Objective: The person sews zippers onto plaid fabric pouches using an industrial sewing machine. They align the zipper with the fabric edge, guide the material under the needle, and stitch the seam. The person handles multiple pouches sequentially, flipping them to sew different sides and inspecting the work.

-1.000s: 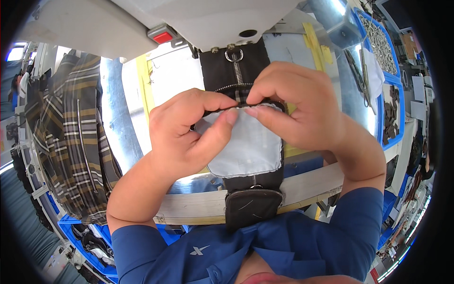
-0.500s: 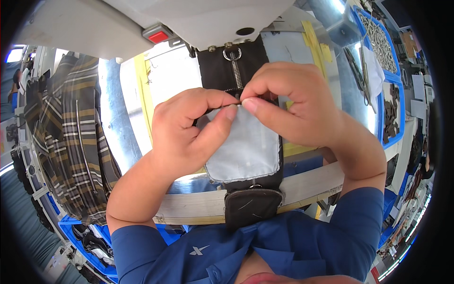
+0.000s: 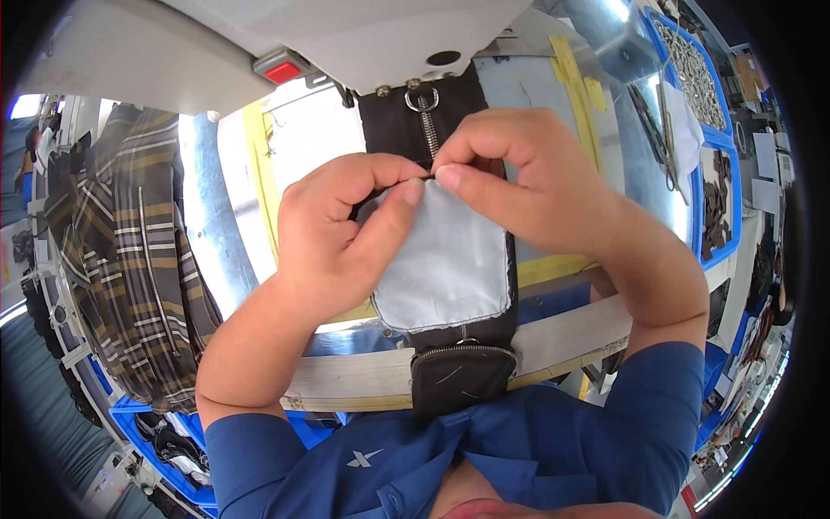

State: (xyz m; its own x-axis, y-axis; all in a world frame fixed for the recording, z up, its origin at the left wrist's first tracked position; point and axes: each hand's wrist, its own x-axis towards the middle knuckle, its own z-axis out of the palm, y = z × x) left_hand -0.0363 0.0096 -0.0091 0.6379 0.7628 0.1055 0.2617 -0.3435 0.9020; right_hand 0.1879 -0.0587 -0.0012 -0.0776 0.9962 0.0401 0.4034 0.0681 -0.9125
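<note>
A light grey fabric pocket piece (image 3: 445, 268) lies on a long black fabric strip (image 3: 386, 130). At its far edge my left hand (image 3: 337, 225) pinches the fabric between thumb and forefinger. Close beside it, my right hand (image 3: 527, 182) pinches the same edge, the fingertips almost meeting. Just beyond the fingertips runs a metal zipper (image 3: 430, 130) with a D-ring (image 3: 423, 100) at its far end. A small black zippered pouch (image 3: 462, 377) hangs over the table's near edge, at the strip's near end.
A white sewing machine (image 3: 363, 39) with a red switch (image 3: 284, 71) overhangs the work. Plaid fabric pieces with a zipper (image 3: 138, 259) lie at left. On the right are tweezers and scissors (image 3: 661, 138), a blue tray of metal hardware (image 3: 692, 73) and another of dark pieces (image 3: 716, 208).
Both hands have shifted slightly away from me and a little left, still pinching. The pocket piece's far edge has moved with them, its panel looking flatter.
</note>
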